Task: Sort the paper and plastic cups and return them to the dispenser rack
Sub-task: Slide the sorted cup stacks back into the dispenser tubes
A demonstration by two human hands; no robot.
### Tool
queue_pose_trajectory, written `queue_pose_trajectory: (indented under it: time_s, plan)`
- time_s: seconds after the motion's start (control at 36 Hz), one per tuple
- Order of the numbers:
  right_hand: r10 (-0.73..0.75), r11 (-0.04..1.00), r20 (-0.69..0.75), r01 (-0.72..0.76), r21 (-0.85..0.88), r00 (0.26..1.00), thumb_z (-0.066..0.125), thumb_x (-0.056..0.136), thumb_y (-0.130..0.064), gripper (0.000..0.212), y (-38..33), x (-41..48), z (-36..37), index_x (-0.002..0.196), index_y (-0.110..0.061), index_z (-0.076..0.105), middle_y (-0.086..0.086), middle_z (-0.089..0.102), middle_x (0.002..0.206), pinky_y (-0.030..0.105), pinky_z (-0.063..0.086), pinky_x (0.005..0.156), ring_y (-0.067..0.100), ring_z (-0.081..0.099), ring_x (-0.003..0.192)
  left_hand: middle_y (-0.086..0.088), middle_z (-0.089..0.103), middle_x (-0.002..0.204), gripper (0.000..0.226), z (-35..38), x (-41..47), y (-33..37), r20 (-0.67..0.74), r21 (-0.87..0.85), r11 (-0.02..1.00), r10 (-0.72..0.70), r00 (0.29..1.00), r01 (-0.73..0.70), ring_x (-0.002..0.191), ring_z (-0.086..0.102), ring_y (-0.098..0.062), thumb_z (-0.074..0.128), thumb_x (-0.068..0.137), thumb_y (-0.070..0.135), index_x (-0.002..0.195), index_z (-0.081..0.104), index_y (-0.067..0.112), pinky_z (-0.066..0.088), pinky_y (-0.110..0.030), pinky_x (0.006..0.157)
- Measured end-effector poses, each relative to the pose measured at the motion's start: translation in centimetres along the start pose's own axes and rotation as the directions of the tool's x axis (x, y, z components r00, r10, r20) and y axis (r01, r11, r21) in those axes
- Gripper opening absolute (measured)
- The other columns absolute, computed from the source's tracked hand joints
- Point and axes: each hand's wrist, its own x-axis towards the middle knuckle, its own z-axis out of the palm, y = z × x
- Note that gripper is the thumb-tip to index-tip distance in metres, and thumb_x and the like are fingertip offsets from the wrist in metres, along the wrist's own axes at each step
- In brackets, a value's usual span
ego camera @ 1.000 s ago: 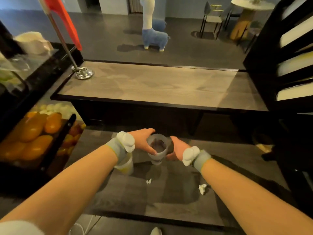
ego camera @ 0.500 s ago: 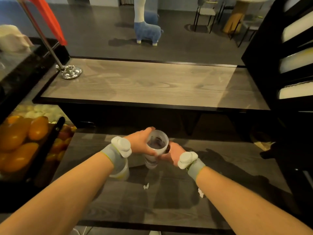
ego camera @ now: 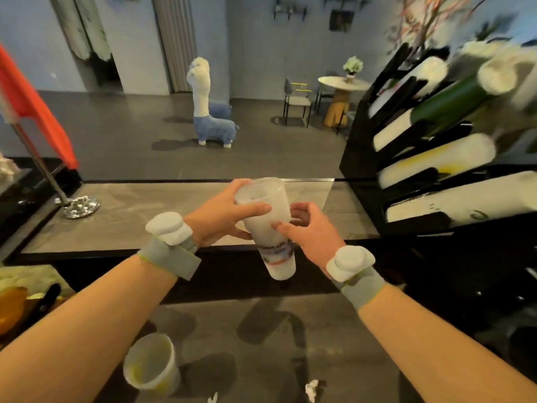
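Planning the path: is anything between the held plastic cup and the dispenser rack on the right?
Nothing visible does. The left hand and right hand grip the cup above the counter; only the right hand itself lies on the side toward the rack.

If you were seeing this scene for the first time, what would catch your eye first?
The left hand and right hand grip a frosted plastic cup, tilted, at centre. At right stands the black dispenser rack, its slanted slots filled with cup stacks; an orange flag hangs at far left.
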Motion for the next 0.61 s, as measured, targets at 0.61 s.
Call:
queue_pose_trajectory:
  time_s: [0.61]
  plan:
    - [-0.118, 0.942, -0.101, 0.079, -0.327, 0.988, 0.083, 0.073, -0.040, 0.062, -4.5, -4.9, -12.7, 0.120, -0.033, 0.042, -0.013, 0.059, 0.113, 0.024, 0.053, 0.088, 0.003, 0.061, 0.101, -0.018, 0.055, 0.139, 0.093, 6.7, 2.5, 5.9, 0.212, -0.475, 0.875, 0.216, 0.953, -0.092, 0.119, 0.062, -0.039, 0.089, 0.060, 0.049, 0.140, 0.049, 0.020, 0.053, -0.058, 0.087]
